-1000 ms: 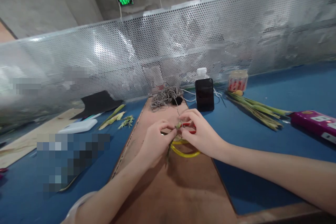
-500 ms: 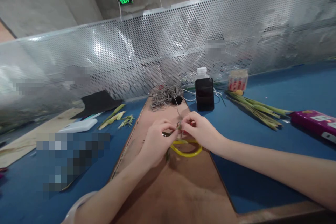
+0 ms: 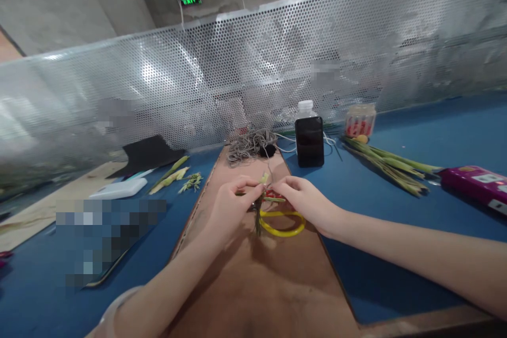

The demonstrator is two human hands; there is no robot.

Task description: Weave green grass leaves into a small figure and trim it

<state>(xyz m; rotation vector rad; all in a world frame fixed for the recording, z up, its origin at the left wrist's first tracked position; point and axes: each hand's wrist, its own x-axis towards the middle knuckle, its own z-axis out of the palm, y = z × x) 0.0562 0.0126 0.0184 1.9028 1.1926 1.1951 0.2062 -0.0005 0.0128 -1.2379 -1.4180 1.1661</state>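
My left hand (image 3: 235,200) is closed, thumb and fingers pinching a small green plant piece (image 3: 258,222) whose dark frayed end hangs below the fingertips. My right hand (image 3: 307,200) pinches close beside it, on the grey string (image 3: 270,168) that runs back from the fingertips toward a tangle of grey yarn (image 3: 247,147). The exact hold of the right fingers is partly hidden. Under the hands, on the brown board (image 3: 253,285), lies a yellow loop (image 3: 283,232) that looks like a scissors handle. Something red shows between the hands.
A black phone (image 3: 309,142) leans against a clear bottle (image 3: 305,107). To the right are a jar (image 3: 360,120), a bundle of green stalks (image 3: 390,166) and a purple box (image 3: 475,187). Leaf pieces (image 3: 170,179) and a white object (image 3: 119,189) lie left. A perforated metal screen (image 3: 253,58) stands behind.
My fingertips have shifted slightly, and the right hand sits a little lower. More of the plant piece now shows, its pale tip above and dark end below the fingers.
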